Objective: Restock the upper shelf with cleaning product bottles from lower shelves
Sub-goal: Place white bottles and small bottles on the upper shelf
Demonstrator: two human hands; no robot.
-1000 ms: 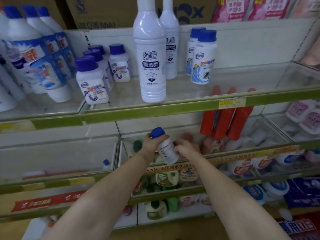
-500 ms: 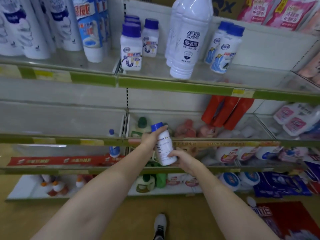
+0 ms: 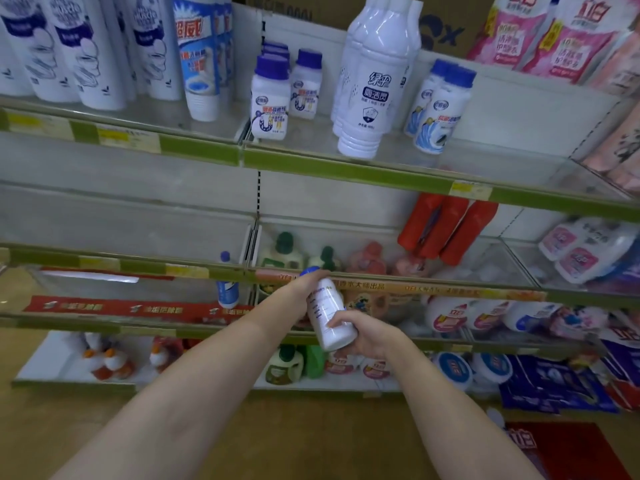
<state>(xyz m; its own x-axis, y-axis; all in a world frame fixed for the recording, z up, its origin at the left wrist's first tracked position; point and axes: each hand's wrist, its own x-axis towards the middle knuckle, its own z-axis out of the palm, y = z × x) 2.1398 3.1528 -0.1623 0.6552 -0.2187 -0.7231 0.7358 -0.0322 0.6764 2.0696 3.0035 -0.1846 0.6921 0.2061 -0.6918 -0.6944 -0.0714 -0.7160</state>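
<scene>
Both hands' grip encloses white bottle (image 3: 329, 313).

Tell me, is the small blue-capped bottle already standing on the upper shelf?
No, the small blue-capped bottle is held by both the left hand and right hand, well below the upper shelf.

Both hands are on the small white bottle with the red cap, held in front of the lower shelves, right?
Not quite: the cap is blue, not red, as the head view shows. The left hand grips the small white bottle near its blue cap and the right hand holds its base, in front of the lower shelves.
</scene>
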